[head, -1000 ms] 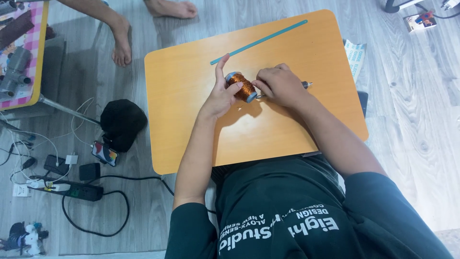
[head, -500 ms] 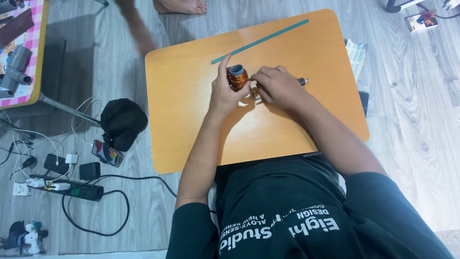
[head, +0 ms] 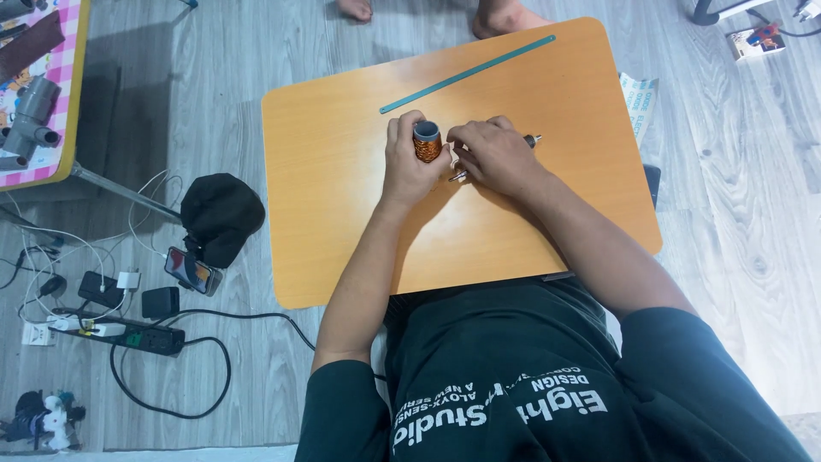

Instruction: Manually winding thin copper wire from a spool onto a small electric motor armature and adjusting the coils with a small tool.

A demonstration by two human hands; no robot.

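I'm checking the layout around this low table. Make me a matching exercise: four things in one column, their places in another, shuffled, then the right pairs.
Things:
1. copper-wire spool
2. long green ruler
3. black cap
4. power strip

Places:
A. on the floor just left of the table
B. held upright in the left hand, beside the right hand
C. on the floor at the far left, among cables
D. lying slantwise near the table's far edge

Pairs: 1-B, 2-D, 3-A, 4-C
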